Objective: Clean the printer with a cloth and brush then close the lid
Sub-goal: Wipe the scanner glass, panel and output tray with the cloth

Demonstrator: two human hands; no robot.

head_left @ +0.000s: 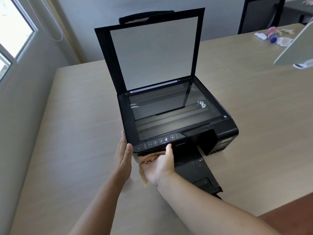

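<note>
A black printer (220,133) stands on a pale wooden table (76,116). Its scanner lid (152,51) is raised upright, baring the glass (172,112). My left hand (124,155) lies flat against the printer's front left corner, fingers together and holding nothing. My right hand (158,165) presses a tan cloth (149,158) against the printer's front face, thumb up on the control panel (159,142). Part of the cloth hangs below my palm. The black output tray (198,170) sticks out toward me. No brush is in view.
A window (13,36) is on the left wall. At the far right of the table lie crumpled papers and a small bottle (272,37), beside a tilted pale panel (294,46). A dark chair (259,14) stands behind. The table's near right edge (279,209) drops to a brown floor.
</note>
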